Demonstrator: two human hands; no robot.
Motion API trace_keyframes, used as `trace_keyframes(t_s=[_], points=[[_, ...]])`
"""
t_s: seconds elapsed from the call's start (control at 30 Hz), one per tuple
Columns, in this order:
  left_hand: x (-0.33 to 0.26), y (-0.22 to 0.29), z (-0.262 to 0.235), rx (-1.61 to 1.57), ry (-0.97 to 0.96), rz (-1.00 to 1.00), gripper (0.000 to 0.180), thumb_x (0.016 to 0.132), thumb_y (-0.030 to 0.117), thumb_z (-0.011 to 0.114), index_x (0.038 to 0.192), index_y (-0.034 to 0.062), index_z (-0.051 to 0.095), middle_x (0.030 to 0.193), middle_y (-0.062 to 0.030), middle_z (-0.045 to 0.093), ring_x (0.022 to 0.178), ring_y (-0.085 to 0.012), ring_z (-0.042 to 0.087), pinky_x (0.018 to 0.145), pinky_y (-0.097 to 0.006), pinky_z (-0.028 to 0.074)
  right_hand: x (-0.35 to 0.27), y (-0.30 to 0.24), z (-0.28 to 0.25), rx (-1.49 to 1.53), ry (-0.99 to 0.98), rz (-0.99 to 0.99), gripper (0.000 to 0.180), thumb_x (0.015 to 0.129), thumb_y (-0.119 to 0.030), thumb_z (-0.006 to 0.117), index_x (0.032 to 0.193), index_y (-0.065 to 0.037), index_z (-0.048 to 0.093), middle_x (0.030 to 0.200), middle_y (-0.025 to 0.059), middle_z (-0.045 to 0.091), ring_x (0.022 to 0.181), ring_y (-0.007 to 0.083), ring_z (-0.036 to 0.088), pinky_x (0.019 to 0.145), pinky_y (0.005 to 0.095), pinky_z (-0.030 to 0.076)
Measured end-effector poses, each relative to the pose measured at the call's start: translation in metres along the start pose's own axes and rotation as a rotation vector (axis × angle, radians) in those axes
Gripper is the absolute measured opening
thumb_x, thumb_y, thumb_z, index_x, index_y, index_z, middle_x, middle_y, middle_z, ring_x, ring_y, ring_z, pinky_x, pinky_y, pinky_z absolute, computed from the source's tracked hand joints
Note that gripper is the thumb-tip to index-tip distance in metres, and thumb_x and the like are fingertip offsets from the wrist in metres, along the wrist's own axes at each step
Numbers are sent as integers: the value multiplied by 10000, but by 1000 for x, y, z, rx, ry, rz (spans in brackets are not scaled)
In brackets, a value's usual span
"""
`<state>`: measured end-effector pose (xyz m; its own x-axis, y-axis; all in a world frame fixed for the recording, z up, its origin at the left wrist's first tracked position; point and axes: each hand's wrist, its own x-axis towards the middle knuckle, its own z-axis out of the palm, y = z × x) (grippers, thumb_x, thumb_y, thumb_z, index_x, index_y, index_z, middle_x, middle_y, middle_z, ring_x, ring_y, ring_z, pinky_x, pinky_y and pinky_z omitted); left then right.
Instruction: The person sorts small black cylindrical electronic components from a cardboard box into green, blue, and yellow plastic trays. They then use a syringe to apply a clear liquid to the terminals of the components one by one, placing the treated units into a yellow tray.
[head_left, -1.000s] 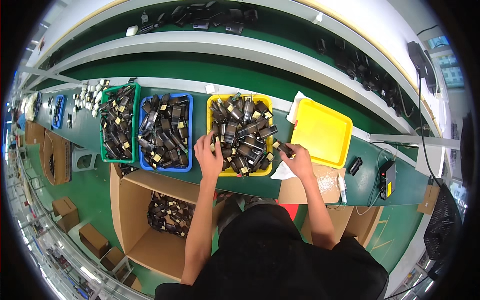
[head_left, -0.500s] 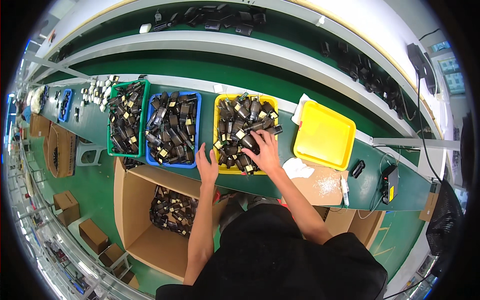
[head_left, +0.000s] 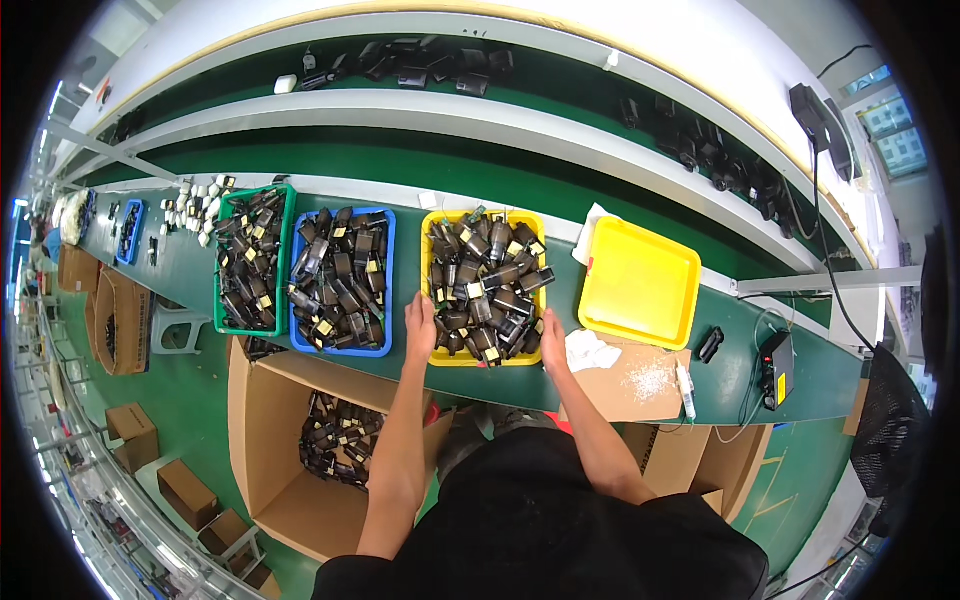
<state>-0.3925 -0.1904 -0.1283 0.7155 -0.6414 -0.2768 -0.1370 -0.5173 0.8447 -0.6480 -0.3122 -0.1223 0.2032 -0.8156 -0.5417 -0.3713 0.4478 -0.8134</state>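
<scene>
A yellow bin point(head_left: 541, 238) heaped with small dark plastic units point(head_left: 497, 275) sits on the green workbench in front of me. Many of the units carry pale yellow labels; their exact kind I cannot make out. My left hand point(head_left: 420, 326) is at the bin's left wall, thumb up by the rim. At its right wall, near the front corner, my right hand point(head_left: 553, 343) holds the other side. The outer walls hide some fingertips. To the left stand a blue bin point(head_left: 389, 260) and a green bin point(head_left: 285, 240), both full of similar dark units.
A second yellow tray point(head_left: 640, 282) lies at the right, beside white cloth point(head_left: 592, 351) and cardboard with white granules point(head_left: 655, 381). A black box with cables point(head_left: 776, 370) stands farther right. Below the bench edge is an open carton point(head_left: 300, 500) with more dark units. Shelves point(head_left: 450, 105) run behind.
My right hand has left the heap of units and moved down to the yellow bin's right side. My left hand now touches its left side. The view has shifted slightly.
</scene>
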Motion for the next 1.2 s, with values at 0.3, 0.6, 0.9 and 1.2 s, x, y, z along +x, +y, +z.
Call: trace_keyframes(t_s=[0.3, 0.6, 0.9, 1.2], points=[[-33, 3, 1, -28, 56, -4, 554, 1037, 413, 370, 1424, 18, 406, 1283, -198, 452, 1224, -364, 404, 1084, -429, 278, -36, -17, 7, -224, 158, -258, 574, 1056, -383, 282, 1345, 73, 474, 1358, 311, 456, 1303, 420, 393, 1119, 420, 263], [-128, 103, -78, -190, 157, 30, 466, 1056, 279, 395, 1415, -19, 408, 1247, -160, 459, 1167, -289, 444, 1045, -357, 319, -144, -116, -18, -290, 176, -495, 507, 1057, -280, 269, 1273, 120, 493, 1000, 227, 489, 974, 365, 489, 925, 412, 381], [-204, 250, -186, -134, 234, 202, 488, 972, 141, 503, 1406, -52, 391, 1197, -163, 450, 1131, -307, 484, 1010, -375, 358, -275, -260, -40, -315, 95, -604, 573, 1073, -356, 224, 1351, 95, 441, 943, 166, 458, 925, 284, 475, 903, 377, 384], [-144, 379, -268, 103, 198, 474, 546, 958, 300, 528, 1368, -50, 441, 1218, -198, 476, 1142, -320, 483, 997, -369, 367, -286, -361, -26, -124, 229, -815, 539, 1060, -407, 299, 1240, 55, 511, 984, 202, 510, 957, 331, 507, 904, 401, 395]])
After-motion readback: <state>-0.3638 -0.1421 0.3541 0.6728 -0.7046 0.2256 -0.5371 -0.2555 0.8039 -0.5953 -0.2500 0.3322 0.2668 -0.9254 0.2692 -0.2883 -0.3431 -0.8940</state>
